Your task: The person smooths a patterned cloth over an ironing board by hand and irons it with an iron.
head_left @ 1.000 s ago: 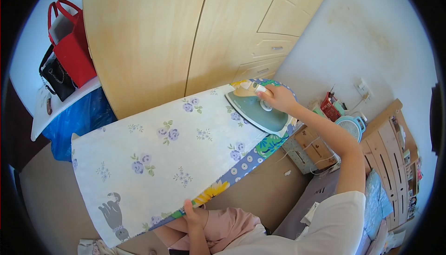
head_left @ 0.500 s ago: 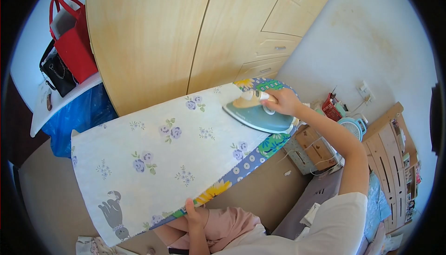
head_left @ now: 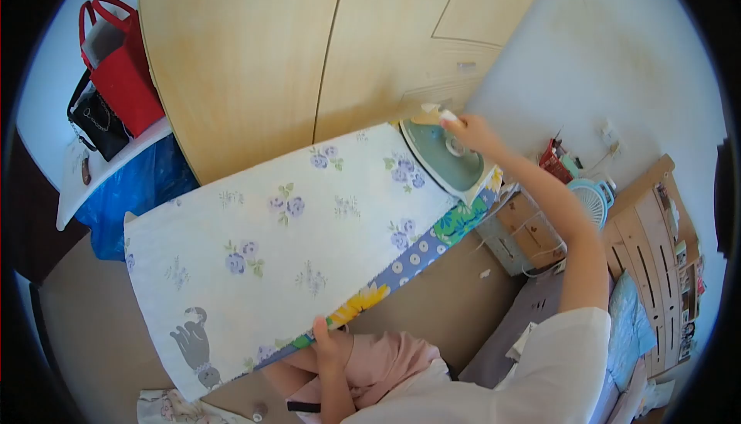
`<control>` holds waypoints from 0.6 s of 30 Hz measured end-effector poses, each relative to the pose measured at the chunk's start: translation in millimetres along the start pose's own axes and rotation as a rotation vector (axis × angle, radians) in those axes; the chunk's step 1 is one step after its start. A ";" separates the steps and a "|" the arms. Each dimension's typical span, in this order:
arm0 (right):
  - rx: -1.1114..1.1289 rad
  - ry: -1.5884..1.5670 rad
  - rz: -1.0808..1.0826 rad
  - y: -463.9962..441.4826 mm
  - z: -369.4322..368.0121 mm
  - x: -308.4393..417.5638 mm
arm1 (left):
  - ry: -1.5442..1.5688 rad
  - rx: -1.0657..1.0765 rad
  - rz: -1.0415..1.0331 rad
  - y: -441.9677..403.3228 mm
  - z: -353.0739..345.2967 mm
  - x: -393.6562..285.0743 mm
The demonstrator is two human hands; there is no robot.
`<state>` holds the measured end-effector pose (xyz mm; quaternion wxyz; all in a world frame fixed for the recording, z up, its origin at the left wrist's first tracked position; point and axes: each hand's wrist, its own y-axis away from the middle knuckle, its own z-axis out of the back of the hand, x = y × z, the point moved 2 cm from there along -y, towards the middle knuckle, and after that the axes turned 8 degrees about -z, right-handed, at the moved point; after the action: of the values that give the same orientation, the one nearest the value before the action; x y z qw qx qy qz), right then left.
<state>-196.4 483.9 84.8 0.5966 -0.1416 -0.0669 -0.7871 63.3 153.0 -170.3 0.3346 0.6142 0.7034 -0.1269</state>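
My right hand point(head_left: 472, 134) is wrapped round the handle of a blue-green and white steam iron point(head_left: 441, 154) at the far right end of the ironing board. The iron's tip points toward the wardrobe; I cannot tell whether its whole soleplate touches the cloth. A white cloth point(head_left: 285, 269) with purple flowers and a grey figure lies flat over the board, whose patterned blue, green and yellow cover point(head_left: 417, 254) shows along the near edge. My left hand point(head_left: 328, 345) grips that near edge, thumb on top, its other fingers hidden beneath.
A pale wooden wardrobe point(head_left: 247, 53) stands close behind the board. On the left, a red bag point(head_left: 123, 76) and black bag point(head_left: 103, 127) rest on a white surface above a blue plastic bag point(head_left: 143, 192). Right: a small fan point(head_left: 590, 201). Cloth point(head_left: 185, 408) lies on the floor.
My right hand has moved the iron toward the wardrobe side and turned it, so its tip now points more toward the wardrobe. My left hand stays at the near edge.
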 end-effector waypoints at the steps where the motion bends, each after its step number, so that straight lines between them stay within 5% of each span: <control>1: 0.041 -0.019 -0.022 0.6 1.5 0.4 | -0.013 -0.005 0.012 -0.9 5.9 0.7; 3: 0.079 -0.039 -0.049 -0.8 12.8 1.6 | -0.168 -0.086 -0.238 -15.0 20.9 -1.5; 11: 0.075 -0.078 -0.046 45.8 61.1 19.3 | -0.204 -0.060 -0.315 -34.0 47.7 12.8; 15: 0.119 -0.067 -0.040 78.6 56.7 44.7 | -0.254 -0.060 -0.278 -8.3 -20.4 -26.5; 18: 0.120 -0.018 0.159 89.1 36.7 56.5 | -0.277 -0.044 -0.305 -9.5 -14.3 -22.9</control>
<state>-119.7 417.1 131.2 0.6642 -0.1176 -0.1080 -0.7303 50.3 141.6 -147.5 0.4183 0.4700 0.7379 -0.2441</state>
